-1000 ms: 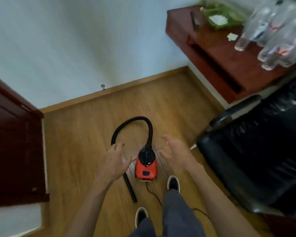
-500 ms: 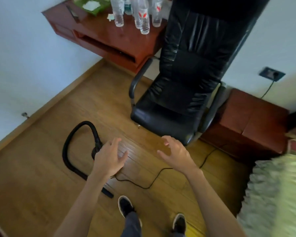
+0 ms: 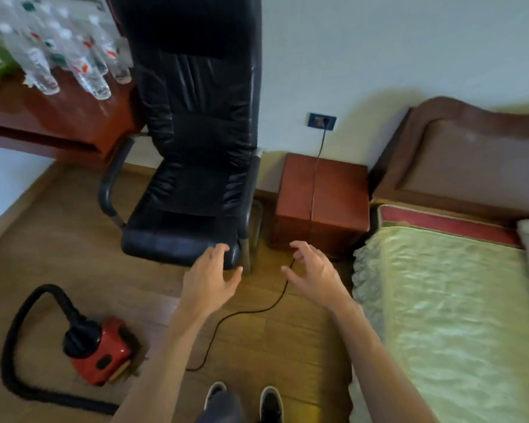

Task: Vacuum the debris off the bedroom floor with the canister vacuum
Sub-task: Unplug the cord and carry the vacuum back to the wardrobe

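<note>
While both arms reach forward at mid-frame, neither hand holds anything. Left hand point(image 3: 209, 279) is wide, fingers spread and loosely bent, fingertips overlapping the front edge of the black chair point(image 3: 193, 178) seat in this view. Right hand point(image 3: 315, 273) is wide too, fingers spread and slightly curled, hanging in front of the nightstand point(image 3: 321, 203).

Canister vacuum point(image 3: 100, 352) sits on the wooden floor point(image 3: 58, 239) at lower left, well apart from both hands. Red body, black top, tilted. Its black hose point(image 3: 13, 346) loops up from the top, round to the left and back along the floor toward the bottom edge. Dark patch just right of the red body is possibly debris or shadow, too blurred to call.

Thin black cord point(image 3: 248, 312) curves across the floor between the arms and runs up past the right hand's fingers, not gripped. A cord also drops from the wall socket point(image 3: 322, 121) over the nightstand top.

Chair stands between the wooden surface point(image 3: 58, 117) on the left and the nightstand. Clear plastic bottles point(image 3: 64, 62) stand clustered on the surface, blurred. Bed point(image 3: 455, 300) with a pale green cover fills the right side, brown headboard point(image 3: 471, 154) against the wall. Two dark shoes point(image 3: 271, 404) show at the bottom centre.
</note>
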